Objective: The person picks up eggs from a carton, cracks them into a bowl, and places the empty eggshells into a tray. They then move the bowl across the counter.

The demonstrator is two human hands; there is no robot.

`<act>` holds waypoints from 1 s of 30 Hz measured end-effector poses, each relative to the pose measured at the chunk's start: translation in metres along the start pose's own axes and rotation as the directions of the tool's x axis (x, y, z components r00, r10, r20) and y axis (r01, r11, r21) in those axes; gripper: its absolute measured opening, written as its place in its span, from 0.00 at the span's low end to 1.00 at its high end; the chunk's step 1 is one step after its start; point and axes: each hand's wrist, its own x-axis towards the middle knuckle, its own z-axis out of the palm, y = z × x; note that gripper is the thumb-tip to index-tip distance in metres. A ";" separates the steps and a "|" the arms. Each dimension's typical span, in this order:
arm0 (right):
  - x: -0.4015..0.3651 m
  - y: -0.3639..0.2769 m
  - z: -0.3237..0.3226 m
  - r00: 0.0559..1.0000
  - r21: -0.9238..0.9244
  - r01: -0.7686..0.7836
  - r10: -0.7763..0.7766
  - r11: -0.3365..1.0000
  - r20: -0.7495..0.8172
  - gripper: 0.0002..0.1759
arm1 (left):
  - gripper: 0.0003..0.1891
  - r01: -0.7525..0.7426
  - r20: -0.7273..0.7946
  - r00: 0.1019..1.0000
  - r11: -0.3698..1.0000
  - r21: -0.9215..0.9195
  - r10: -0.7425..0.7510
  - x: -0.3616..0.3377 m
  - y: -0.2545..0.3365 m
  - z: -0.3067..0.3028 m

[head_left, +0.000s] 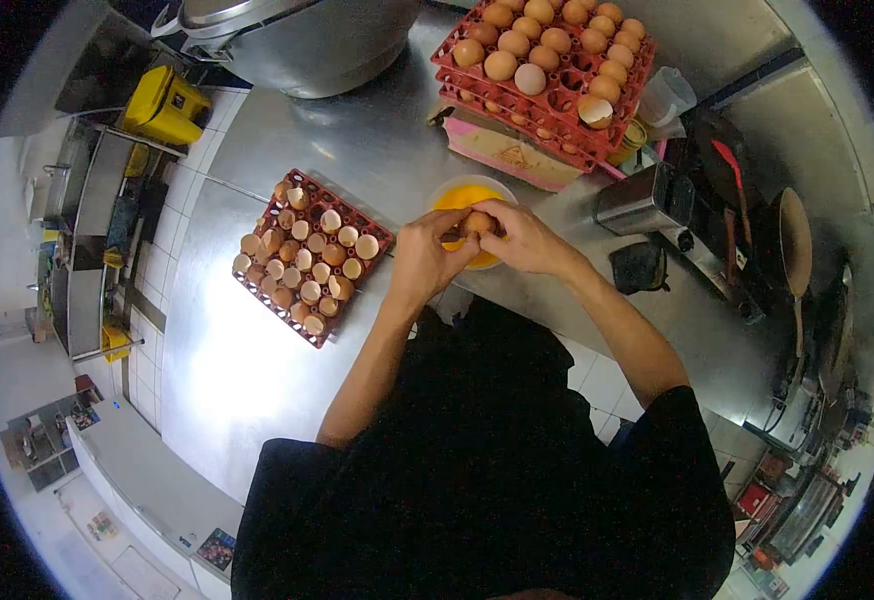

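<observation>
Over a white bowl (505,190) of yellow beaten-looking egg, both my hands meet around one brown egg (478,224). My left hand (425,250) grips its left side, and my right hand (525,238) grips its right side with the fingers curled over the top. Whether the shell is cracked is hard to make out. To the left lies a red egg tray (385,240) filled with several empty, broken shells (304,260). Behind the bowl, stacked red trays (447,85) carry several whole brown eggs (513,43) and one broken shell (595,110).
The stacked trays rest on a pink-edged cardboard box (512,155). A large metal pot (302,45) stands at the back left. On the right are a metal container (642,200), a black cloth-like item (639,267), a pan (795,240) and a red-headed spatula (727,155).
</observation>
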 end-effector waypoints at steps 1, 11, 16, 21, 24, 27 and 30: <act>0.000 -0.002 -0.001 1.000 0.003 -0.003 0.003 1.000 0.008 0.27 | 0.22 -0.011 0.005 1.000 1.000 0.029 0.011 0.000 0.002 -0.001; 0.003 0.001 0.002 0.998 0.033 -0.043 0.042 0.999 0.039 0.26 | 0.23 -0.032 0.033 0.999 0.993 0.115 0.029 -0.001 0.002 -0.001; 0.000 -0.010 -0.006 1.000 0.002 -0.012 0.012 1.000 0.018 0.27 | 0.20 -0.088 -0.046 0.995 0.989 0.117 0.094 0.000 0.001 0.003; -0.008 -0.012 -0.013 0.986 -0.118 0.160 -0.165 0.980 -0.037 0.28 | 0.19 -0.071 -0.052 0.996 0.997 0.043 0.073 0.002 0.001 -0.004; -0.013 -0.017 -0.019 0.979 -0.270 0.193 -0.205 0.943 -0.015 0.29 | 0.19 -0.058 -0.025 0.998 0.993 0.107 0.061 0.001 0.008 -0.014; -0.019 -0.015 -0.021 0.961 -0.475 0.223 -0.275 0.851 -0.041 0.29 | 0.21 -0.101 -0.008 0.994 0.966 0.239 0.106 -0.002 0.006 -0.018; -0.023 -0.017 -0.023 0.924 -0.633 0.233 -0.371 0.738 -0.094 0.30 | 0.22 -0.149 -0.026 0.987 0.951 0.270 0.162 -0.002 0.009 -0.020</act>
